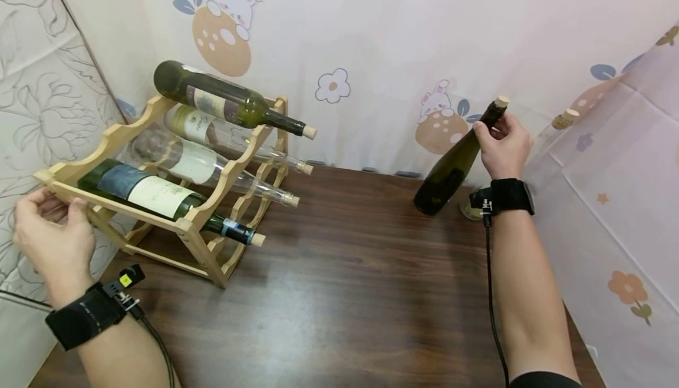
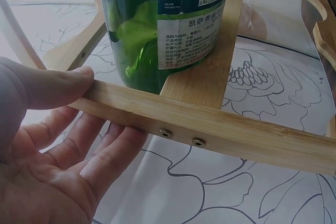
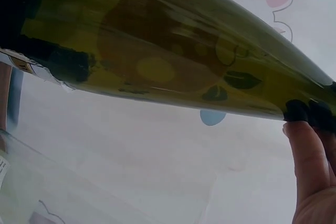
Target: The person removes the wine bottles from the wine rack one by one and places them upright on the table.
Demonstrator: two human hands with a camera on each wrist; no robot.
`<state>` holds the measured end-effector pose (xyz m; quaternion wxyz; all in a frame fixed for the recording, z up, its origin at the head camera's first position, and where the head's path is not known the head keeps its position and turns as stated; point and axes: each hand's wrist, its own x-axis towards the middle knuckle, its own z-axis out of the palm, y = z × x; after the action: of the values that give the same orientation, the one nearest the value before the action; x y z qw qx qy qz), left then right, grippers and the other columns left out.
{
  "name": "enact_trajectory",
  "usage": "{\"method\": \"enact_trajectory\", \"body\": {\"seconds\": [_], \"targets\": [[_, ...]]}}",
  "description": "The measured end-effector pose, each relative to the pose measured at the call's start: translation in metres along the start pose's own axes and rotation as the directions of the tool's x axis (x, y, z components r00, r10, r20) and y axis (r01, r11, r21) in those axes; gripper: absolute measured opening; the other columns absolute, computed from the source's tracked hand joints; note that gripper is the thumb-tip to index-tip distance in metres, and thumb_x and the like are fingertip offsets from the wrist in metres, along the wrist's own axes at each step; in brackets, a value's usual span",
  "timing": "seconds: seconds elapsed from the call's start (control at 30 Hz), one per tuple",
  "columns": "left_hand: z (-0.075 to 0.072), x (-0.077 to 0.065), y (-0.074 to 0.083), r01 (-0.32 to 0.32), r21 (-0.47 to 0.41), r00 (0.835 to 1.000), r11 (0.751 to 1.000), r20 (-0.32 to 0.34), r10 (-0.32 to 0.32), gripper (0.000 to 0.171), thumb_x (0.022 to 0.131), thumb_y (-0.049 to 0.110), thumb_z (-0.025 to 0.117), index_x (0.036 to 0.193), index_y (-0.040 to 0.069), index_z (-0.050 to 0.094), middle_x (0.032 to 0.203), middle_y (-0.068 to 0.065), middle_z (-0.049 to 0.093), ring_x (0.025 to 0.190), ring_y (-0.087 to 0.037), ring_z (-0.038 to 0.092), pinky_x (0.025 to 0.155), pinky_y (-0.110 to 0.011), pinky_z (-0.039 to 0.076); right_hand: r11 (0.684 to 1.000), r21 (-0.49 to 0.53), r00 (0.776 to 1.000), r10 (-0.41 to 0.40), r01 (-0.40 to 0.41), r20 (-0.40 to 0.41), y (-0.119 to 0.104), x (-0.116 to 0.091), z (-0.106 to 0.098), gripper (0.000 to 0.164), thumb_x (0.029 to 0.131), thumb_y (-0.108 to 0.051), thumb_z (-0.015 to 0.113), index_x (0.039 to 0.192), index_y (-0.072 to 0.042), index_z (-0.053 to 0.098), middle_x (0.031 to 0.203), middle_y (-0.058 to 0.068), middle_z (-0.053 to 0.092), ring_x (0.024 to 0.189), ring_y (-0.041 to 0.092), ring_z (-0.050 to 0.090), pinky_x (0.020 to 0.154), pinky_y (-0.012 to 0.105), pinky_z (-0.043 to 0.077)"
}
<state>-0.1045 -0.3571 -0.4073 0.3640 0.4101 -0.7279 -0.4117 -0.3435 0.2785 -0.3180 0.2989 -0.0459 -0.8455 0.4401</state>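
Observation:
My right hand (image 1: 506, 145) grips a dark green wine bottle (image 1: 448, 170) by its neck, just under the cork. The bottle leans, base toward the lower left. In the right wrist view, fingers (image 3: 310, 161) lie against the neck of the green glass (image 3: 157, 51). At the left, my left hand (image 1: 55, 237) pinches the near left corner of a wooden wine rack (image 1: 207, 258). Thumb above and fingers below hold its rail (image 2: 210, 124) in the left wrist view. Beside that hand lies a labelled green bottle (image 1: 154, 194) in the rack's top row.
Also on the rack's top row are a clear bottle (image 1: 196, 161), a clear bottle with a yellow-green label (image 1: 193, 124), and a dark bottle (image 1: 212, 94) at the far end. Behind my right wrist stands a corked clear bottle (image 1: 551, 131). Printed curtains (image 1: 371, 40) border the brown table (image 1: 339, 293).

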Motion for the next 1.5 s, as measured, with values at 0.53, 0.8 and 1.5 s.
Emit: {"method": "enact_trajectory", "body": {"seconds": [0.53, 0.8, 1.5], "targets": [[-0.004, -0.002, -0.002, 0.012, 0.000, 1.000, 1.000, -0.015, -0.012, 0.039, 0.106, 0.023, 0.057, 0.145, 0.026, 0.055, 0.112, 0.031, 0.050, 0.093, 0.019, 0.045, 0.102, -0.011, 0.046, 0.999, -0.037, 0.999, -0.001, 0.002, 0.033, -0.001, 0.008, 0.003, 0.046, 0.097, -0.033, 0.072, 0.139, -0.014, 0.069, 0.135, 0.014, 0.072, 0.107, 0.003, 0.071, 0.102, 0.021, 0.058], [-0.005, -0.004, -0.005, 0.015, -0.013, 1.000, 1.000, -0.016, -0.015, 0.039, 0.105, 0.022, 0.059, 0.144, 0.025, 0.056, 0.111, 0.031, 0.050, 0.093, 0.019, 0.047, 0.101, -0.011, 0.047, 1.000, -0.023, 0.999, -0.002, 0.002, 0.033, -0.003, 0.007, 0.005, 0.046, 0.097, -0.032, 0.073, 0.139, -0.014, 0.068, 0.136, 0.014, 0.072, 0.108, 0.004, 0.071, 0.102, 0.022, 0.058], [-0.001, -0.004, 0.003, -0.009, -0.001, 1.000, 1.000, 0.000, 0.009, 0.039, 0.106, 0.021, 0.058, 0.145, 0.023, 0.056, 0.110, 0.032, 0.048, 0.093, 0.019, 0.045, 0.098, -0.010, 0.046, 0.996, -0.027, 0.994, 0.087, -0.085, 0.066, -0.008, -0.006, -0.011, 0.059, 0.099, -0.031, 0.067, 0.154, -0.015, 0.051, 0.152, 0.012, 0.060, 0.138, 0.018, 0.061, 0.116, 0.028, 0.051]]}}
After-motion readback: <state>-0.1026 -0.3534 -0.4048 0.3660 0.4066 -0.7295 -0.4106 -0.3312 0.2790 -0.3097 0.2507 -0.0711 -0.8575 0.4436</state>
